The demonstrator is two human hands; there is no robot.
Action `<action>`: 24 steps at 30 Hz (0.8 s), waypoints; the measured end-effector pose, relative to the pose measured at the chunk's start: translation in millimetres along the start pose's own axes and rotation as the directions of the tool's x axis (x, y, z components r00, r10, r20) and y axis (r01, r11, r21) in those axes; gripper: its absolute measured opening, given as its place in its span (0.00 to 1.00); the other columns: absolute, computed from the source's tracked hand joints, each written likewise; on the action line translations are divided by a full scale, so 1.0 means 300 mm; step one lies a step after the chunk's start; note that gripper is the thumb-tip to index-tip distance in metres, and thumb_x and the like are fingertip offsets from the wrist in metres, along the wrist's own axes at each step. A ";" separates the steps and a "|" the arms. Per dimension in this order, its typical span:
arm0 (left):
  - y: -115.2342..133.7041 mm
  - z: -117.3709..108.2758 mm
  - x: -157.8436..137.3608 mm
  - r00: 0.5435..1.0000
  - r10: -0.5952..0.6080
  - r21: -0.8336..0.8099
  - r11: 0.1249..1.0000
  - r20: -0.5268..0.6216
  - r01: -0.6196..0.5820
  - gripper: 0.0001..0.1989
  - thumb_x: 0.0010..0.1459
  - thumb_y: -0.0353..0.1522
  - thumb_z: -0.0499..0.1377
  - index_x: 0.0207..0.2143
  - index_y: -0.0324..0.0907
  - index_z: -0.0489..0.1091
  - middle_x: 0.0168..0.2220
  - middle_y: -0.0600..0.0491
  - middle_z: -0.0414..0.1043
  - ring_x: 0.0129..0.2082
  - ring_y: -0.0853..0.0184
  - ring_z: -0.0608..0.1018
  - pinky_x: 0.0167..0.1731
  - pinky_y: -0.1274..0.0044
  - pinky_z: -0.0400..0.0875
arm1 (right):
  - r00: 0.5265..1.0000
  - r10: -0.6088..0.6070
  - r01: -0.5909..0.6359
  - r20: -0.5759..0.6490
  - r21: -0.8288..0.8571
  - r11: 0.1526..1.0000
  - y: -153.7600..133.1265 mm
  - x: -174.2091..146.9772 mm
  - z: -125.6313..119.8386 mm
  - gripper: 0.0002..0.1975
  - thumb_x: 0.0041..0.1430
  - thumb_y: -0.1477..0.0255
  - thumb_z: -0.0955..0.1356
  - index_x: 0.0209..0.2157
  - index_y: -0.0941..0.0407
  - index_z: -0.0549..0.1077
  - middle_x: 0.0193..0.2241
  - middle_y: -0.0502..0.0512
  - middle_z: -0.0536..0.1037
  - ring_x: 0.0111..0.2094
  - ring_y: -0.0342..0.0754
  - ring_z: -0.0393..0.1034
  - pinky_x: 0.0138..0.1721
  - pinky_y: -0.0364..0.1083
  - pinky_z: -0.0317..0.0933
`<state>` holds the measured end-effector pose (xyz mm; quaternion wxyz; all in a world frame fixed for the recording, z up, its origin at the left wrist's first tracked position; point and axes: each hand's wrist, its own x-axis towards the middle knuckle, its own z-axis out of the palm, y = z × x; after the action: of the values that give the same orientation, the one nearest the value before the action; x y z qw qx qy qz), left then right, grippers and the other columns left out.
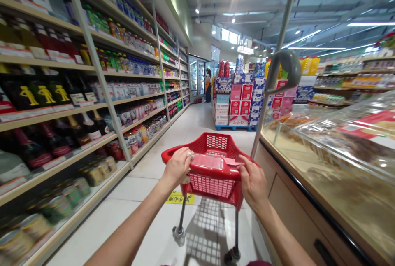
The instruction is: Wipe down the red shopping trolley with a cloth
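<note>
One left grip (178,165), one right grip (253,180), closed around cart handle (216,172), spaced apart, likely for even control.

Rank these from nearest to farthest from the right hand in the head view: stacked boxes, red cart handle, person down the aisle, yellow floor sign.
From the right hand:
1. Red cart handle: touching the hand.
2. Yellow floor sign: on the floor, to the left.
3. Stacked boxes: ahead, mid-aisle.
4. Person: farthest, down the aisle.
</note>
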<state>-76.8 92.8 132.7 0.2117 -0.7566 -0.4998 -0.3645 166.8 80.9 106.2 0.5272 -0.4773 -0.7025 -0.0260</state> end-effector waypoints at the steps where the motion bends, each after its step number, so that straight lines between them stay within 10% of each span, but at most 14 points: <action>1: 0.026 -0.001 -0.003 1.000 0.004 -0.001 1.000 -0.004 -0.004 0.12 0.57 0.30 0.46 0.37 0.39 0.68 0.40 0.49 0.72 0.44 0.65 0.71 0.46 0.67 0.68 | 1.000 -0.010 0.009 -0.012 -0.022 1.000 -0.004 -0.001 0.008 0.18 0.59 0.66 0.55 0.45 0.57 0.66 0.33 0.55 0.75 0.35 0.48 0.66 0.39 0.48 0.57; 7: 0.253 0.068 0.040 0.941 0.331 -0.077 0.942 0.072 -0.326 0.12 0.57 0.29 0.47 0.40 0.37 0.66 0.44 0.47 0.70 0.49 0.65 0.67 0.51 0.68 0.62 | 1.000 -0.029 0.029 -0.007 0.039 0.999 -0.015 -0.007 0.009 0.18 0.59 0.66 0.55 0.45 0.58 0.66 0.35 0.55 0.75 0.36 0.48 0.67 0.40 0.48 0.58; 14: 0.101 0.034 0.046 0.998 0.007 -0.004 1.000 0.065 -0.006 0.12 0.56 0.29 0.47 0.37 0.37 0.68 0.41 0.46 0.71 0.46 0.63 0.70 0.49 0.65 0.65 | 1.000 -0.015 0.015 -0.001 0.021 1.000 -0.020 0.003 0.002 0.18 0.59 0.66 0.54 0.44 0.58 0.67 0.33 0.55 0.75 0.35 0.48 0.67 0.39 0.48 0.57; 19: 0.218 0.067 0.041 0.972 0.219 -0.092 0.973 0.084 -0.211 0.13 0.56 0.31 0.47 0.41 0.36 0.66 0.46 0.45 0.68 0.51 0.63 0.66 0.50 0.67 0.63 | 1.000 -0.025 0.026 -0.009 0.009 1.000 -0.009 -0.003 0.007 0.18 0.59 0.66 0.55 0.45 0.57 0.66 0.32 0.55 0.75 0.34 0.48 0.67 0.39 0.49 0.57; 24: 0.073 0.031 0.028 0.996 0.072 -0.020 0.997 0.062 -0.071 0.12 0.56 0.29 0.47 0.36 0.37 0.69 0.40 0.46 0.72 0.46 0.63 0.70 0.48 0.66 0.65 | 1.000 0.022 -0.023 0.015 0.045 0.999 0.003 -0.001 -0.012 0.18 0.59 0.66 0.54 0.46 0.58 0.65 0.35 0.56 0.75 0.38 0.49 0.66 0.40 0.49 0.57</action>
<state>-51.9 95.3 134.2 0.2023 -0.7868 -0.4757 -0.3374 170.1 79.2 107.2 0.5332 -0.4732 -0.7013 -0.0008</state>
